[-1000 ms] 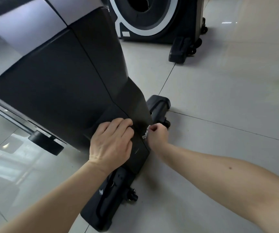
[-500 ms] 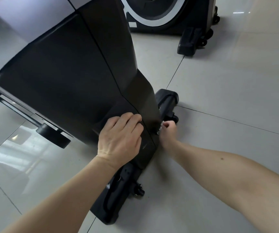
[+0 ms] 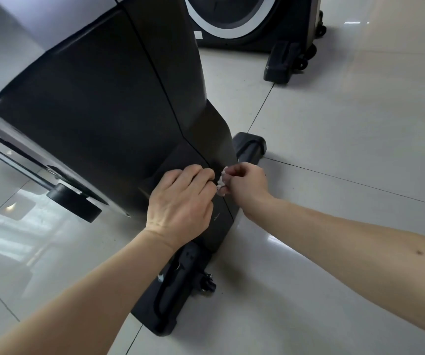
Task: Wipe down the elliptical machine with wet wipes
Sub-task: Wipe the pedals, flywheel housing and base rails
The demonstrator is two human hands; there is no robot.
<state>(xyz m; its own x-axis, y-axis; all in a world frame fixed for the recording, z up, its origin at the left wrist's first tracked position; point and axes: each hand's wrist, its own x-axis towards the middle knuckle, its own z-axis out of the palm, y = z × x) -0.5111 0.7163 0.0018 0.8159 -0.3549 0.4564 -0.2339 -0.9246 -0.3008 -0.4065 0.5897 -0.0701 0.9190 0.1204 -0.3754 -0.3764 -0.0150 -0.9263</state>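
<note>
White wipe (image 3: 221, 184) pinched in R hand (image 3: 247, 187), held at front edge of machine cover (image 3: 104, 111); L hand (image 3: 180, 203) braced just left, fingers (image 3: 200, 175) bent, grip unclear.

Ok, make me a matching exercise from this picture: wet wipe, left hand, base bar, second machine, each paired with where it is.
Things:
1. wet wipe
2. left hand
3. base bar
4. second machine

Places:
A. at the top of the view, farther off
B. on the floor tiles, below the hands
C. resting on the black shroud
D. gripped in the right hand

Pairs: 1-D, 2-C, 3-B, 4-A
</note>
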